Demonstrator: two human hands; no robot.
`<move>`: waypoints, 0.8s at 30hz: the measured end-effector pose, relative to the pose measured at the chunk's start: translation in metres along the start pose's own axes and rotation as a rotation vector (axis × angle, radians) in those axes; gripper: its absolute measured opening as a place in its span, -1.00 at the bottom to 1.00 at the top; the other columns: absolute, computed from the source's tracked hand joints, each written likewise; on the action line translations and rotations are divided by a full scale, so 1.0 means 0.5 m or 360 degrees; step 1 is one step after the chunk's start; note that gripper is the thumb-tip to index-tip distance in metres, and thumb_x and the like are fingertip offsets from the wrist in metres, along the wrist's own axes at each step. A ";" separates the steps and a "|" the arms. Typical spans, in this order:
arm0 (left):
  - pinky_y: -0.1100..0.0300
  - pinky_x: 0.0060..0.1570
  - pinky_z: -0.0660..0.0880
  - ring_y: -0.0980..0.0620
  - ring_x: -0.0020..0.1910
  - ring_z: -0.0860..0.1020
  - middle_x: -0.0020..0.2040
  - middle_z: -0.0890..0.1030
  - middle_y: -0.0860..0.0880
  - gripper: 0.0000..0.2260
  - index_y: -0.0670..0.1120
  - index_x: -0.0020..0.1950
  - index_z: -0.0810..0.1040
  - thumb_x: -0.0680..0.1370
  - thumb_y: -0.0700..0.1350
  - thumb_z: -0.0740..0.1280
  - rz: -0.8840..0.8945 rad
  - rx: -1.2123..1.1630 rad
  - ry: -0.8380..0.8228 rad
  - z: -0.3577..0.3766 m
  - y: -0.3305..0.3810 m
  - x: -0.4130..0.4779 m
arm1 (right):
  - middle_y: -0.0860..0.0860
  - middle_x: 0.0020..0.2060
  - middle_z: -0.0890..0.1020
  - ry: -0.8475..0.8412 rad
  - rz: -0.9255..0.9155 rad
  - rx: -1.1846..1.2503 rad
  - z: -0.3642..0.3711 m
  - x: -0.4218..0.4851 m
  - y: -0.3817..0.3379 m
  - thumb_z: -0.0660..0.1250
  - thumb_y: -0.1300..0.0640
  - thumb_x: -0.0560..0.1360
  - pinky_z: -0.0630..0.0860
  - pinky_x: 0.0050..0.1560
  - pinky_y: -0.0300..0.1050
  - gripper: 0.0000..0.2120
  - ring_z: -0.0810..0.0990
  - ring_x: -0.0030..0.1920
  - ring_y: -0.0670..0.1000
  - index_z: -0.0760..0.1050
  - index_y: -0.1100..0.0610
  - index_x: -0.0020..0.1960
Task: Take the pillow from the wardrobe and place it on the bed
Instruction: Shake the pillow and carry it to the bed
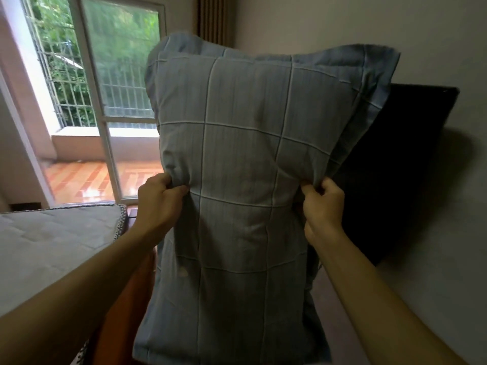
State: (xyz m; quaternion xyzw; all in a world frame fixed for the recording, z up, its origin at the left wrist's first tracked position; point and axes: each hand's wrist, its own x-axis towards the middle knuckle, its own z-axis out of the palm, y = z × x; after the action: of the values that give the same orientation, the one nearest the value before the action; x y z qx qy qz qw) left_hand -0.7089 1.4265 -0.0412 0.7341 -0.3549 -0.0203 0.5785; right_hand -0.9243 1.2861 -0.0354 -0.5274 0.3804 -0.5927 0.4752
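**Pillow in hand, bed at your left: carry it across and lay it flat**

Your two forearms reach up from the near edge, and between them hangs the pillow. It is blue-grey with a pale check and stands on its short end, in the air in front of you. Your left grip pinches a fold of cover at the pillow's left edge, about halfway up. Your right grip is clenched on a bunch of cover at the right edge, at much the same height. Both seem to hold fabric more than filling, so the lower half hangs loose beneath them.

The bed lies at the left, its bare mattress lower than the pillow and apart from it, with the orange-brown frame between. A dark panel sits on the wall behind the pillow at the right, and a glazed door stands far left. The wardrobe is not in view.

Turn left and bring the pillow over the mattress. Lift its hanging lower corner clear of the frame, then tip it level. Move smoothly, since a jerk could let the filling slump inside the cover. Let go with both grips together only once its face rests on the mattress.
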 end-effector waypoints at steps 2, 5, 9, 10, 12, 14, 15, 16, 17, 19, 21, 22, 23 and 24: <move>-0.14 0.06 0.54 -0.24 -0.04 0.58 -0.05 0.62 -0.28 -0.83 -0.31 0.03 0.58 0.56 -0.21 0.30 0.0005 0.0042 0.0026 0.011 -0.011 0.047 | 0.03 -0.16 0.66 -0.0033 -0.0007 0.0011 0.043 0.046 0.020 0.34 0.26 0.55 0.60 0.16 0.20 -0.76 0.65 0.01 0.16 0.54 -0.04 -0.21; -0.11 0.02 0.53 -0.23 -0.05 0.58 -0.06 0.62 -0.27 -0.83 -0.30 0.03 0.59 0.55 -0.21 0.31 -0.0004 0.0078 0.0065 0.036 -0.033 0.125 | -0.01 -0.21 0.63 -0.0059 -0.0027 0.0012 0.113 0.129 0.059 0.34 0.26 0.55 0.60 0.15 0.16 -0.77 0.65 -0.02 0.14 0.54 0.00 -0.22; -0.10 0.00 0.54 -0.23 -0.04 0.58 -0.04 0.62 -0.28 -0.83 -0.29 0.04 0.60 0.55 -0.20 0.32 -0.0048 0.0101 0.0160 0.081 -0.070 0.232 | -0.03 -0.21 0.67 -0.0152 0.0009 0.0068 0.202 0.246 0.124 0.35 0.24 0.54 0.63 0.00 0.00 -0.77 0.64 -0.14 -0.01 0.55 0.01 -0.26; -0.05 -0.03 0.53 -0.22 -0.04 0.58 -0.03 0.62 -0.27 -0.83 -0.28 0.05 0.60 0.55 -0.21 0.32 -0.0066 0.0104 0.0177 0.092 -0.078 0.256 | 0.00 -0.18 0.68 -0.0166 0.0019 0.0067 0.224 0.276 0.142 0.35 0.22 0.54 0.63 -0.02 -0.04 -0.79 0.64 -0.14 -0.01 0.55 0.01 -0.25; -0.02 -0.06 0.54 -0.23 -0.05 0.59 -0.04 0.63 -0.28 -0.84 -0.28 0.03 0.61 0.54 -0.21 0.33 -0.0083 0.0110 0.0220 0.115 -0.095 0.306 | 0.05 -0.12 0.69 -0.0231 0.0047 0.0093 0.269 0.338 0.171 0.36 0.20 0.54 0.63 0.02 -0.02 -0.84 0.66 -0.07 0.05 0.55 0.04 -0.21; -0.15 0.02 0.55 -0.26 -0.04 0.59 -0.05 0.63 -0.30 -0.83 -0.30 0.02 0.60 0.54 -0.21 0.33 -0.0108 0.0144 0.0249 0.136 -0.104 0.359 | 0.04 -0.08 0.68 -0.0299 0.0080 0.0119 0.321 0.399 0.193 0.36 0.20 0.54 0.60 0.13 0.06 -0.86 0.65 0.00 0.10 0.55 0.04 -0.18; -0.20 0.06 0.54 -0.27 -0.03 0.59 -0.05 0.63 -0.30 -0.83 -0.30 0.02 0.60 0.54 -0.21 0.32 -0.0123 0.0153 0.0264 0.143 -0.107 0.382 | 0.03 -0.08 0.68 -0.0316 0.0083 0.0114 0.345 0.424 0.200 0.36 0.20 0.54 0.60 0.15 0.07 -0.86 0.65 0.00 0.10 0.55 0.03 -0.17; -0.21 0.08 0.53 -0.27 -0.02 0.59 -0.04 0.63 -0.30 -0.83 -0.30 0.03 0.60 0.55 -0.21 0.32 -0.0136 0.0159 0.0287 0.150 -0.111 0.407 | 0.02 -0.09 0.68 -0.0337 0.0079 0.0112 0.369 0.448 0.205 0.36 0.20 0.54 0.60 0.13 0.06 -0.86 0.64 -0.01 0.09 0.56 0.03 -0.17; -0.20 0.09 0.53 -0.26 -0.02 0.58 -0.04 0.63 -0.29 -0.83 -0.29 0.03 0.60 0.55 -0.21 0.32 -0.0147 0.0164 0.0312 0.156 -0.117 0.435 | 0.01 -0.11 0.67 -0.0357 0.0078 0.0109 0.393 0.474 0.210 0.37 0.19 0.54 0.61 0.10 0.04 -0.86 0.65 -0.04 0.08 0.56 0.02 -0.18; -0.18 0.09 0.53 -0.25 -0.02 0.59 -0.04 0.63 -0.27 -0.84 -0.28 0.04 0.60 0.55 -0.21 0.32 -0.0158 0.0167 0.0349 0.168 -0.127 0.484 | 0.01 -0.14 0.67 -0.0391 0.0081 0.0101 0.437 0.518 0.220 0.37 0.19 0.54 0.63 0.05 0.02 -0.85 0.65 -0.07 0.06 0.56 0.02 -0.19; -0.20 0.09 0.53 -0.25 -0.01 0.58 -0.03 0.63 -0.27 -0.84 -0.28 0.04 0.60 0.55 -0.21 0.32 -0.0165 0.0166 0.0377 0.177 -0.141 0.537 | -0.01 -0.14 0.65 -0.0416 0.0073 0.0094 0.483 0.559 0.229 0.37 0.18 0.55 0.63 0.04 0.02 -0.84 0.63 -0.08 0.02 0.54 0.01 -0.19; -0.20 0.09 0.53 -0.25 -0.01 0.58 -0.02 0.63 -0.27 -0.85 -0.28 0.04 0.60 0.55 -0.21 0.32 -0.0170 0.0162 0.0383 0.181 -0.149 0.567 | -0.01 -0.13 0.65 -0.0426 0.0072 0.0088 0.508 0.580 0.235 0.36 0.17 0.55 0.62 0.05 0.03 -0.84 0.63 -0.07 0.01 0.53 0.00 -0.19; -0.19 0.10 0.52 -0.24 0.00 0.58 -0.02 0.62 -0.27 -0.86 -0.26 0.03 0.59 0.56 -0.21 0.31 -0.0172 0.0160 0.0385 0.185 -0.159 0.593 | 0.00 -0.12 0.64 -0.0432 0.0072 0.0082 0.531 0.598 0.242 0.36 0.16 0.55 0.62 0.06 0.04 -0.84 0.62 -0.06 0.01 0.53 -0.01 -0.18; -0.18 0.11 0.52 -0.24 0.00 0.58 -0.02 0.62 -0.26 -0.88 -0.24 0.01 0.58 0.56 -0.21 0.31 -0.0170 0.0162 0.0389 0.189 -0.171 0.625 | 0.01 -0.12 0.64 -0.0435 0.0066 0.0075 0.559 0.617 0.250 0.36 0.16 0.56 0.62 0.07 0.06 -0.85 0.62 -0.06 0.02 0.53 -0.01 -0.18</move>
State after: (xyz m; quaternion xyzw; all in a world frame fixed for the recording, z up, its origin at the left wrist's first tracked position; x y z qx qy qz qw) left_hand -0.4747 1.1841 -0.0272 0.7774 -0.2427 0.0565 0.5776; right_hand -0.6260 0.9702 -0.0298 -0.5841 0.3089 -0.5142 0.5469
